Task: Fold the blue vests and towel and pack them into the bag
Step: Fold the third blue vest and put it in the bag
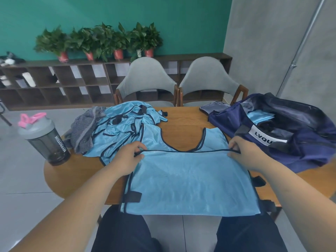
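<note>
On a teal-walled room's rounded wooden table, left hand and right hand pinch the dark-piped edge of a shiny light-blue mesh vest spread between them, a seemingly open navy fabric bag just beyond the right grip.

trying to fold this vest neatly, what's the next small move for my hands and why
Probably lay that edge down and smooth the fold: the left hand and right hand each pinch an end of the trimmed edge of the vest, stretched level across it.
</note>
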### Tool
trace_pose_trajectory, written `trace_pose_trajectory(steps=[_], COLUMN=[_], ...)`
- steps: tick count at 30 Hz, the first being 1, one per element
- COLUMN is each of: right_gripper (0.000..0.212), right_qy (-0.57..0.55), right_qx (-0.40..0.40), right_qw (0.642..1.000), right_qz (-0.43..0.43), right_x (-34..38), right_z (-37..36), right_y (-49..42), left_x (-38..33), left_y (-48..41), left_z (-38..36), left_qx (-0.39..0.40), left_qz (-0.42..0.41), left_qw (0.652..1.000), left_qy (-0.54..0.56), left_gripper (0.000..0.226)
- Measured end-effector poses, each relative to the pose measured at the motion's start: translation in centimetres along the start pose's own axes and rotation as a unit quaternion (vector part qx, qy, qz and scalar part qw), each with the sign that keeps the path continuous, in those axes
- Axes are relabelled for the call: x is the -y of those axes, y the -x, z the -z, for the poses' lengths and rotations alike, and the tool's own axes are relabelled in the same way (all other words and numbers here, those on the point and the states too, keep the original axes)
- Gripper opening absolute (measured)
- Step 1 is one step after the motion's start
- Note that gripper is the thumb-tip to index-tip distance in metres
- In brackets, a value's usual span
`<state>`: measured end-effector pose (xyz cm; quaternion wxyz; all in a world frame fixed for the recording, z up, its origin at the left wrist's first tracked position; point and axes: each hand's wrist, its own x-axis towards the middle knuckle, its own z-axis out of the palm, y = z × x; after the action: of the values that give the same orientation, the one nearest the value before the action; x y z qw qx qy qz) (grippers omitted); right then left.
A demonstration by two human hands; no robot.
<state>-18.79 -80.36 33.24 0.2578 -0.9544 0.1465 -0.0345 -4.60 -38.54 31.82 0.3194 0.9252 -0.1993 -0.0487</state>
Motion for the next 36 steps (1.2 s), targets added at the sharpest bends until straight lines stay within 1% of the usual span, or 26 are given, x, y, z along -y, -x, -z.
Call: trace_pose_trajectory(steps=[3,6,8,10,11,12,13,15,16,18,20,22,24,26,29,31,33,36], right_gripper=[0.012,0.009,0.013,0.017,0.02,0.021,0.023,0.025,0.028,0.032,0.031,0.028,0.023,0.021,0.023,0.023,0.025,0.034], right_qy=[-0.101,-0.242,-0.307,-0.336,-0.326,-0.294,-0.246,-0.113,-0.057,-0.007,0.01,0.018,0.022,-0.002,-0.05,-0.04,0.002,0.072], right_qx=[0.023,0.022,0.004,-0.043,-0.071,-0.092,-0.1,-0.086,-0.083,-0.096,-0.121,-0.128,-0.134,-0.15,-0.211,-0.24,-0.214,-0.088], right_qw=[0.993,0.964,0.942,0.931,0.934,0.944,0.959,0.987,0.994,0.995,0.992,0.991,0.99,0.988,0.975,0.97,0.976,0.99], right_qz=[-0.058,-0.111,-0.136,-0.139,-0.128,-0.115,-0.102,-0.072,-0.053,-0.032,-0.028,-0.025,-0.026,-0.043,-0.042,-0.025,-0.034,-0.086], right_x=[-0.2,0.0,0.2,0.6,0.8,0.9,1.0,1.1,1.1,1.0,0.6,0.4,0.3,0.4,1.6,2.1,2.2,1.9], right_z=[0.6,1.5,1.8,1.5,1.0,0.4,-0.4,-2.3,-3.3,-5.1,-6.3,-6.6,-6.1,-5.0,-3.0,-1.9,-1.6,-2.7], right_y=[-0.4,-1.3,-2.5,-3.9,-4.6,-5.0,-5.2,-5.0,-4.6,-3.2,-1.9,-0.7,0.1,0.4,-0.4,-2.4,-4.9,-7.1], left_x=[0.3,0.2,-0.3,-0.7,-0.9,-0.9,-0.8,0.0,0.3,0.9,1.0,1.3,1.5,1.2,0.0,-1.0,-1.2,0.3], left_y=[0.0,-0.6,-1.4,-2.6,-3.2,-3.7,-4.0,-4.3,-3.9,-2.9,-1.5,-0.2,0.8,1.3,0.4,-1.6,-4.0,-6.2], left_z=[0.3,1.2,1.9,2.2,1.9,1.4,0.7,-1.4,-2.3,-3.8,-4.7,-5.1,-4.8,-4.0,-2.0,-0.8,-0.4,-2.0], left_qx=[0.02,0.019,-0.018,-0.083,-0.108,-0.116,-0.107,-0.065,-0.051,-0.071,-0.112,-0.125,-0.128,-0.148,-0.21,-0.235,-0.223,-0.118], left_qz=[0.015,0.045,0.054,0.06,0.061,0.064,0.065,0.067,0.066,0.054,0.031,-0.002,-0.021,-0.031,-0.065,-0.087,-0.09,-0.086], left_qw=[0.999,0.99,0.982,0.974,0.974,0.976,0.982,0.993,0.995,0.996,0.993,0.992,0.991,0.989,0.975,0.968,0.97,0.988], left_qy=[0.041,0.129,0.18,0.202,0.192,0.17,0.143,0.077,0.048,0.014,-0.01,-0.024,-0.012,0.01,0.032,0.028,0.008,-0.056], left_gripper=[0.018,0.013,0.009,0.014,0.019,0.024,0.027,0.025,0.023,0.022,0.024,0.025,0.023,0.022,0.025,0.027,0.029,0.034])
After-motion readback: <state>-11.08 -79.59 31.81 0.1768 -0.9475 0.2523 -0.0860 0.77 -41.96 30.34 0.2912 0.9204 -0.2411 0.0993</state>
